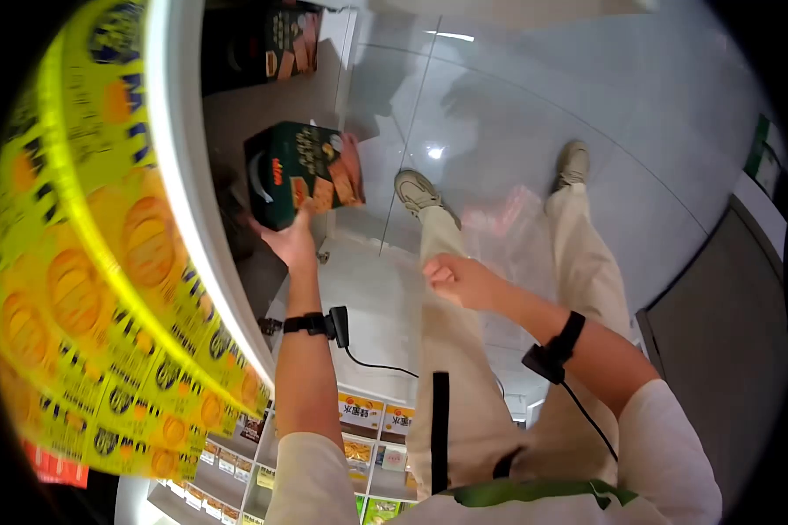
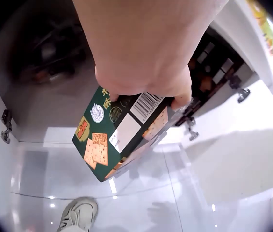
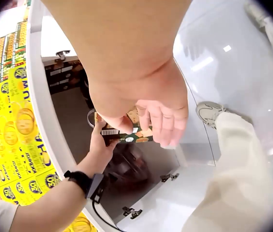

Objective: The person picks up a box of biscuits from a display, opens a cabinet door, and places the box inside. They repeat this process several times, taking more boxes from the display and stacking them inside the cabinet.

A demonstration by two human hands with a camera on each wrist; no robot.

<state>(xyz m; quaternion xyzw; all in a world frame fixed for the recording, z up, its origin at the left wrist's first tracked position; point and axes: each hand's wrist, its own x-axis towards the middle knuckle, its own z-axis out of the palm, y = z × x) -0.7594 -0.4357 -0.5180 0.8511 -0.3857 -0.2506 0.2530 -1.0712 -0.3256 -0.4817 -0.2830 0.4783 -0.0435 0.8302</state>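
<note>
**At the mouth of the low white-rimmed cabinet [image 1: 171, 131], a dark green cardboard biscuit box [image 1: 280, 166] tilts in one hand**

The box, printed with biscuits and fitted with a pale handle [image 1: 256, 178], is above the pale tiled floor [image 1: 499, 79]. It looks stiff-walled and fairly light, though its glossy card could slip, and the contents are probably brittle. The barcode end gives a firm hold if pressed gently; the handle seems a sound second choice (its strength I can't judge).

The left hand [image 1: 291, 247] holds that end, its grip spread across the box's thickness, thumb on the printed face. The left forearm reaches forward, a black wrist strap [image 1: 308, 324] round it. The right arm bends across in front of the body; the right hand [image 1: 466, 282] hangs well apart from the box, its grip narrow, fingers loosely bent around nothing.
</note>
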